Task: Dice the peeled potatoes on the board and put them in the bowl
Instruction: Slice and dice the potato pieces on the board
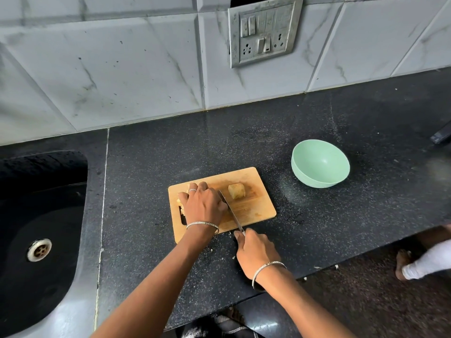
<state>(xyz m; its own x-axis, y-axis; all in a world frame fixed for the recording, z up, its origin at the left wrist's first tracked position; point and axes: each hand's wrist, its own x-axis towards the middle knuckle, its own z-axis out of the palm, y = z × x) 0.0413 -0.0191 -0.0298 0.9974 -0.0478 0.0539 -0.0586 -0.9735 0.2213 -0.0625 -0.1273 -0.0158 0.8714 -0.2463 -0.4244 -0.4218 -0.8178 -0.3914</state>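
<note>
Closest to the camera, the right hand (pixel 256 252) has its fingers wrapped tight round the handle of a knife (pixel 231 212). One finger lies out along the top. A thin bangle (pixel 267 265) sits on that wrist. The blade points up toward 11 o'clock, across the near part of the wooden board (pixel 258 206).

Just past it, the left hand (pixel 202 206) is bent over a potato (pixel 180 203) at the board's 9 o'clock side. The curled fingers press it down. Only a pale yellow edge of it peeks out by the fingertips, so I cannot tell its whole shape. The blade rests right beside this hand's thumb. The hand wears a ring (pixel 192 190), and its wrist has a bangle too.

A second potato piece (pixel 236 191) lies alone near the board's 12 o'clock edge. It is peeled, pale yellow and chunky, with flat cut sides and a few brownish marks.

The board lies on a black speckled counter (pixel 317 235). At 2 o'clock from the board, well apart from it, stands a light green bowl (pixel 319 163) — round and smooth inside.

At 9 o'clock is a dark sink (pixel 48 167) with a metal drain (pixel 39 250). Farthest away, at 12 o'clock, a grey switch panel (pixel 262 32) hangs on the white tiled wall (pixel 122 69).
</note>
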